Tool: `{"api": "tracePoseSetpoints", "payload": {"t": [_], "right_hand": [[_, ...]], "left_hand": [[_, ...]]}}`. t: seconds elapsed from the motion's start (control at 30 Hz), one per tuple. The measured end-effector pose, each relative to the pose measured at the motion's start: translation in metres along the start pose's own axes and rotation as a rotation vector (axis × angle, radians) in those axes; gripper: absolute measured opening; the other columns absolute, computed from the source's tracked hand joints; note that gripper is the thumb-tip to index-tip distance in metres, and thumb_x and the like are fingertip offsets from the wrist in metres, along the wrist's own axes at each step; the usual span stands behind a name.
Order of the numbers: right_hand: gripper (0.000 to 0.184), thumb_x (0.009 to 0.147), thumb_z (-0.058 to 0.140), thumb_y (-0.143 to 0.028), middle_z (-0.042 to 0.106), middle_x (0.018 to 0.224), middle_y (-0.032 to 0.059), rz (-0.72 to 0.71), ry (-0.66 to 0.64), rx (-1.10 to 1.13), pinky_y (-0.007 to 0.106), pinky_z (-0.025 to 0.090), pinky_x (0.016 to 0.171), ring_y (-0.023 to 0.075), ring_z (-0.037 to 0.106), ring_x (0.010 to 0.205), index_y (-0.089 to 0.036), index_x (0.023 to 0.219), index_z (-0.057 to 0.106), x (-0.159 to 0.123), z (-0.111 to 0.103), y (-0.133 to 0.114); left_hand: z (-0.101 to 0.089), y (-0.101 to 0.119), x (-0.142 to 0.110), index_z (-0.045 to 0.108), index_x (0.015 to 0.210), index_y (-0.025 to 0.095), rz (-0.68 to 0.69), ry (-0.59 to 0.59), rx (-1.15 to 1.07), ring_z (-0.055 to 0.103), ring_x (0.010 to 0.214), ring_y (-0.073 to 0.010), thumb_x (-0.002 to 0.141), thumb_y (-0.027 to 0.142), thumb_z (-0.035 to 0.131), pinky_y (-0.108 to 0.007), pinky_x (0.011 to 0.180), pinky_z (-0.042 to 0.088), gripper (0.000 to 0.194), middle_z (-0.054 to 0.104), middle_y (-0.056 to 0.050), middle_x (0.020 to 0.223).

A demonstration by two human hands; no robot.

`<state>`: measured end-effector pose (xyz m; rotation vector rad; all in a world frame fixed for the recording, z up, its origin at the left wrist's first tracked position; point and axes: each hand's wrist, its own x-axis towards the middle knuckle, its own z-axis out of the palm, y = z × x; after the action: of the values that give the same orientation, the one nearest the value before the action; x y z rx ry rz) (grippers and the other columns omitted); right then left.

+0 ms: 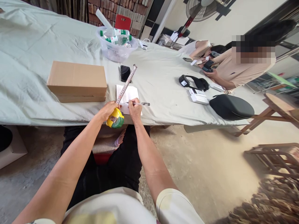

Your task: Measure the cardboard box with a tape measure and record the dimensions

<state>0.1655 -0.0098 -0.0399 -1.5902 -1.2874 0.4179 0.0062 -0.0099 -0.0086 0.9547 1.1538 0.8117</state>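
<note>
My left hand (109, 109) is closed round a yellow and green tape measure (115, 118) at the table's near edge. Its blade (127, 83) runs out diagonally up and right, past a black phone (125, 73). My right hand (135, 107) pinches a pen (140, 104), its tip on a white sheet of paper (129, 95) with red printed rows. The paper lies under the blade. A brown cardboard box (77, 79) lies flat just left of my left hand.
The table has a pale green cloth (30, 56). A clear plastic tub (116, 49) holds water bottles at the back. Right of the paper lie a black headset (195, 82), white devices (198, 98) and a black seat cushion (231, 106). Other people sit at the far right.
</note>
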Motion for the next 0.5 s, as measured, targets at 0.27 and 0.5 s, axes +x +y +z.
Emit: {"api": "tracePoseSetpoints", "payload": {"t": [0.27,0.5], "right_hand": [[0.018,0.082,0.049,-0.036,0.053,0.062,-0.0047,0.004,-0.01,0.003,0.028,0.04,0.068,0.0157,0.052,0.062,-0.026,0.069,0.042,-0.0003,-0.0012,0.0005],[0.018,0.082,0.05,-0.031,0.05,0.057,-0.0066,0.021,0.015,0.03,0.027,0.039,0.066,0.0142,0.05,0.06,-0.025,0.067,0.042,-0.0008,-0.0026,-0.0004]], "left_hand": [[-0.0009,-0.0012,0.0017,0.062,0.066,0.017,0.012,0.002,0.031,0.056,0.058,-0.0144,0.062,0.016,0.059,-0.024,0.055,0.045,0.005,0.066,-0.002,0.069],[0.002,0.0043,-0.0046,0.062,0.064,0.017,-0.012,0.009,-0.007,0.057,0.058,-0.0137,0.065,0.012,0.058,-0.023,0.054,0.046,0.007,0.068,-0.003,0.07]]}}
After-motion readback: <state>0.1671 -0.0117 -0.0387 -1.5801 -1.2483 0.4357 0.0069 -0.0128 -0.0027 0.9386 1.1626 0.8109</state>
